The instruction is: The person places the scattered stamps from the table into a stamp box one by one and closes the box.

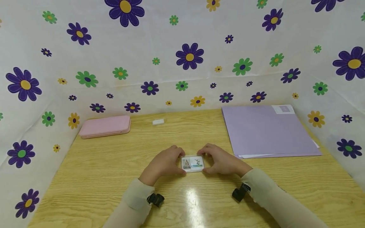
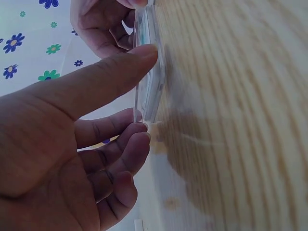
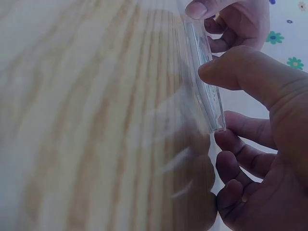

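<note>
A small clear card case (image 1: pixel 193 164) holding a card with a portrait photo and a panda picture is at the middle of the table. My left hand (image 1: pixel 166 161) grips its left end between thumb and fingers. At the opposite end, my right hand (image 1: pixel 220 161) pinches it the same way. Seen edge-on in the left wrist view, the transparent case (image 2: pixel 153 91) is close against the wood, with the left thumb on its near edge. The right wrist view shows the right thumb on the case's near edge (image 3: pixel 211 103) and the fingertips by its end.
A pink pencil case (image 1: pixel 105 126) lies at the back left of the wooden table (image 1: pixel 99 171). To its right is a white eraser (image 1: pixel 158 122). A purple folder (image 1: pixel 268 131) with papers poking out covers the back right. Flower-printed cloth (image 1: pixel 159 72) hangs around the table.
</note>
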Demonstrator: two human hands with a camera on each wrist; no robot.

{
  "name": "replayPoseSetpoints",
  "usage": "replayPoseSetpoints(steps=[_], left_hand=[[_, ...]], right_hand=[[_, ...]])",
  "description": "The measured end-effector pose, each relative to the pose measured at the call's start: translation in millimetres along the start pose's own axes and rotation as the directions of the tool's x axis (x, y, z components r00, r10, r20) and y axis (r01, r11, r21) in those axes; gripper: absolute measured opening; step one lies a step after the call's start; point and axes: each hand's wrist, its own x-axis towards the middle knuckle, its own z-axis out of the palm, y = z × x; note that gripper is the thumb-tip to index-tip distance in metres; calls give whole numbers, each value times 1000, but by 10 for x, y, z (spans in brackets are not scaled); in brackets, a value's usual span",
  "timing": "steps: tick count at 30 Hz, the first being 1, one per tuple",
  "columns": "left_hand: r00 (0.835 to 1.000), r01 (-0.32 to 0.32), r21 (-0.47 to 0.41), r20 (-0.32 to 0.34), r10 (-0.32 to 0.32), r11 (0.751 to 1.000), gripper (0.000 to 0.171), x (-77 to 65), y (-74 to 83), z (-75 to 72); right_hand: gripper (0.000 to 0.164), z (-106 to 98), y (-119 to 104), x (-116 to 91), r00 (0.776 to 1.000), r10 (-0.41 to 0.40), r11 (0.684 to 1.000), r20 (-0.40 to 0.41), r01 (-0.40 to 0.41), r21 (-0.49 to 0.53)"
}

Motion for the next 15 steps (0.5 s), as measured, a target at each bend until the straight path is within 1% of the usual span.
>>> replayPoseSetpoints(steps=[8, 15], left_hand=[[1000, 6, 4, 19, -6, 1000, 61, 28, -5, 0], [999, 39, -3, 13, -39, 999, 58, 36, 12, -20]], right_hand=[[52, -12, 13, 10, 1000, 13, 1000, 21, -13, 13], [52, -26, 5, 14, 999, 20, 999, 28, -20, 29]])
